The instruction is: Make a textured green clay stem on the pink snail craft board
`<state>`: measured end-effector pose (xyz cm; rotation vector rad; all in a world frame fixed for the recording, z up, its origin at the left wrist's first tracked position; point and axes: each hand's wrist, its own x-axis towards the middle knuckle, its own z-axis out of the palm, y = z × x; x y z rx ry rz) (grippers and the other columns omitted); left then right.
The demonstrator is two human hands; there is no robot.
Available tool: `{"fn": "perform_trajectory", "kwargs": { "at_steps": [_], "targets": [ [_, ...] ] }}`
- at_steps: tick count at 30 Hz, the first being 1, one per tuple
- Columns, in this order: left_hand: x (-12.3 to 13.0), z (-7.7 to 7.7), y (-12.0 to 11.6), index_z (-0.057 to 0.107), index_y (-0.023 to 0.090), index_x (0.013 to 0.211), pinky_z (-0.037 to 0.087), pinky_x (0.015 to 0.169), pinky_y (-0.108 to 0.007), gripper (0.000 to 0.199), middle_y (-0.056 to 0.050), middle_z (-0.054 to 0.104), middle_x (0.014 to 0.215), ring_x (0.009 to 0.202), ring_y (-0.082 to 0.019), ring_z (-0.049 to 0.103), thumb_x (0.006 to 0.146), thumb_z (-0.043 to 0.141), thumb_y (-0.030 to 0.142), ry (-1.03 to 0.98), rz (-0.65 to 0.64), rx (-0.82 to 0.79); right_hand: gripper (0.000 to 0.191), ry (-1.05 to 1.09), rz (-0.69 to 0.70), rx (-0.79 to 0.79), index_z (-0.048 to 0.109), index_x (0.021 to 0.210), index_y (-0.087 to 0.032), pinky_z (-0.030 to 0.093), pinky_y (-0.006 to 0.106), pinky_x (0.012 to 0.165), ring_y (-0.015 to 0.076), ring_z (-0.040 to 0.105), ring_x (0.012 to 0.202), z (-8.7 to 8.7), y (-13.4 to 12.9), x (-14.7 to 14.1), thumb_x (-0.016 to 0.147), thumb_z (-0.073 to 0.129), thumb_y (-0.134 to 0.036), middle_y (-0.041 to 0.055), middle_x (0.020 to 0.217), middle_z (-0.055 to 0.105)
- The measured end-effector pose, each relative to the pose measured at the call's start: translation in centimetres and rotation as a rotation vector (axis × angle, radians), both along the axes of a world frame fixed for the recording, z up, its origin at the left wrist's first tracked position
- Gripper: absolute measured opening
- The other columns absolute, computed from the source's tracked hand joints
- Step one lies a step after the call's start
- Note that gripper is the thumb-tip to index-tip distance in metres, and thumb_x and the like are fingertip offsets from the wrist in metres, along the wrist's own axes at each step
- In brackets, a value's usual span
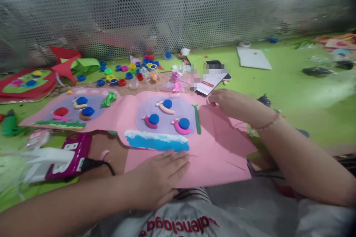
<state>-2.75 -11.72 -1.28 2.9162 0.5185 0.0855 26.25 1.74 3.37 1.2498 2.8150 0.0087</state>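
Note:
Pink paper (219, 155) lies before me, with a craft picture on it: a lilac oval (144, 109), three clay snails with blue caps (184, 123), a green clay strip (197, 119) and a blue and white clay band (157, 142). My left hand (158, 176) rests flat on the pink paper just below the band, fingers stretched out. At the paper's upper right is my right hand (226, 100), near the lower end of a lit phone (211, 82); its fingertips are too blurred to make out what they hold, if anything.
Another snail picture (96, 98) lies to the left, above a purple power strip (69, 155) with plugs and cables. Behind are several bottle caps (129, 75), red paper (65, 63) and a perforated metal screen (167, 14). A white board (253, 58) lies at the back right.

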Motion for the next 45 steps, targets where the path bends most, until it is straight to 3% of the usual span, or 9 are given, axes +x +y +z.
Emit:
{"fn": "perform_trajectory", "kwargs": {
  "at_steps": [7, 11, 16, 20, 23, 26, 31, 38, 45],
  "targets": [
    [0.2, -0.6, -0.1, 0.044, 0.002, 0.136, 0.033, 0.113, -0.043, 0.055, -0.018, 0.050, 0.140, 0.137, -0.029, 0.038, 0.092, 0.039, 0.036, -0.081, -0.027, 0.107, 0.021, -0.146, -0.246, -0.123, 0.054, 0.073, -0.013, 0.032, 0.028, 0.057, 0.0148, 0.049, 0.063, 0.5, -0.8, -0.9, 0.082, 0.038, -0.004, 0.0115, 0.080, 0.064],
    [-0.2, 1.6, 0.4, 0.053, 0.010, 0.128, 0.034, 0.112, -0.042, 0.041, -0.012, 0.061, 0.131, 0.131, -0.027, 0.047, 0.090, 0.047, 0.024, -0.234, 0.065, 0.391, 0.020, -0.056, -0.291, -0.164, 0.052, 0.068, -0.015, 0.029, 0.028, 0.056, 0.0141, 0.047, 0.062, 0.3, -0.6, -1.7, 0.083, 0.039, -0.011, 0.0113, 0.076, 0.062],
    [-3.1, 6.2, 1.8, 0.064, 0.011, 0.116, 0.043, 0.104, -0.043, 0.037, -0.014, 0.068, 0.116, 0.118, -0.026, 0.058, 0.087, 0.040, 0.008, -0.138, 0.531, 0.642, 0.021, 0.040, -0.305, -0.186, 0.052, 0.067, -0.014, 0.029, 0.027, 0.057, 0.0130, 0.046, 0.062, 0.1, -0.6, -2.5, 0.080, 0.037, -0.009, 0.0130, 0.077, 0.063],
    [-7.2, 8.3, 1.5, 0.064, 0.015, 0.116, 0.046, 0.099, -0.039, 0.042, -0.009, 0.067, 0.117, 0.116, -0.024, 0.058, 0.086, 0.036, 0.007, -0.068, 0.953, 0.602, 0.020, 0.107, -0.306, -0.202, 0.052, 0.067, -0.015, 0.030, 0.027, 0.057, 0.0124, 0.045, 0.060, 0.1, -0.6, -2.4, 0.078, 0.036, -0.008, 0.0115, 0.074, 0.062],
    [-9.3, 8.1, 0.4, 0.066, 0.014, 0.108, 0.051, 0.083, -0.041, 0.036, -0.012, 0.069, 0.106, 0.100, -0.028, 0.064, 0.090, 0.034, 0.016, 0.142, 1.143, 0.430, 0.021, 0.150, -0.317, -0.199, 0.052, 0.069, -0.015, 0.030, 0.028, 0.056, 0.0126, 0.045, 0.060, 0.2, -0.7, -2.3, 0.079, 0.035, -0.009, 0.0116, 0.075, 0.063],
    [-9.9, 6.5, -0.2, 0.067, 0.020, 0.091, 0.049, 0.068, -0.035, 0.031, -0.008, 0.070, 0.096, 0.087, -0.027, 0.066, 0.092, 0.037, 0.027, 0.351, 1.087, 0.219, 0.020, 0.166, -0.313, -0.215, 0.051, 0.067, -0.015, 0.030, 0.027, 0.055, 0.0126, 0.045, 0.058, 0.3, -0.9, -2.4, 0.079, 0.035, -0.011, 0.0105, 0.072, 0.062],
    [-9.5, 3.7, 0.9, 0.061, 0.013, 0.112, 0.046, 0.068, -0.037, 0.035, -0.015, 0.067, 0.101, 0.093, -0.031, 0.064, 0.091, 0.035, 0.023, 0.368, 1.054, 0.394, 0.019, 0.181, -0.329, -0.198, 0.050, 0.064, -0.017, 0.032, 0.025, 0.054, 0.0126, 0.046, 0.058, 0.3, -0.8, -2.7, 0.076, 0.037, -0.011, 0.0071, 0.068, 0.060],
    [-9.4, 4.0, 2.1, 0.068, 0.014, 0.087, 0.042, 0.066, -0.040, 0.037, -0.017, 0.066, 0.083, 0.088, -0.033, 0.063, 0.087, 0.031, 0.009, 0.415, 0.903, 0.432, 0.018, 0.178, -0.321, -0.183, 0.055, 0.064, -0.017, 0.034, 0.024, 0.054, 0.0137, 0.051, 0.060, 0.0, -0.3, -2.2, 0.072, 0.039, -0.013, 0.0059, 0.070, 0.063],
    [-10.4, 3.6, 0.1, 0.067, 0.015, 0.105, 0.047, 0.075, -0.045, 0.031, -0.018, 0.069, 0.102, 0.099, -0.035, 0.062, 0.085, 0.043, 0.017, 0.274, 1.001, 0.439, 0.022, 0.155, -0.319, -0.176, 0.056, 0.064, -0.016, 0.032, 0.025, 0.053, 0.0120, 0.048, 0.055, -0.2, -0.7, -3.1, 0.075, 0.038, -0.011, 0.0064, 0.068, 0.063]
  ]
}}
